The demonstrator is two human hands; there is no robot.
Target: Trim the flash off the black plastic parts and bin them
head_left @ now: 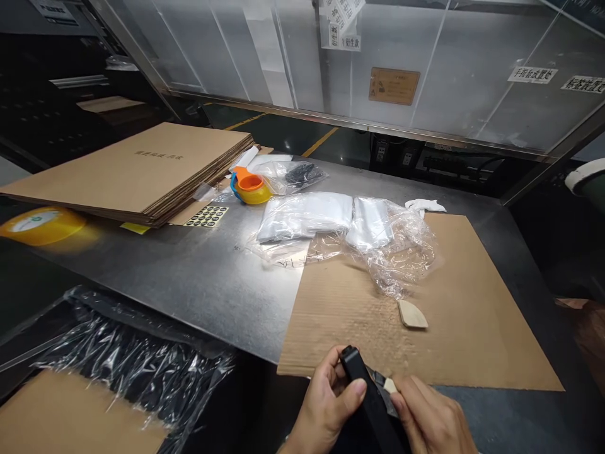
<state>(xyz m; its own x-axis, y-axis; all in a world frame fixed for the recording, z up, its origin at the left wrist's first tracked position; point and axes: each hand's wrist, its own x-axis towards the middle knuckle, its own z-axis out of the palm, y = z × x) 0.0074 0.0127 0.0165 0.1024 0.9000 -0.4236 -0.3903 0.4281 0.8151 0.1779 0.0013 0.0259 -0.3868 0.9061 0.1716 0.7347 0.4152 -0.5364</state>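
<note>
Black case [368,403] in left fingers [354,393], beyond it labels [347,16] with, apparently, "衍生款".

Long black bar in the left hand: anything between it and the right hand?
Only a small cream-and-grey piece at the fingertips of the right hand, beside the long black bar. Nothing else visible.
</note>
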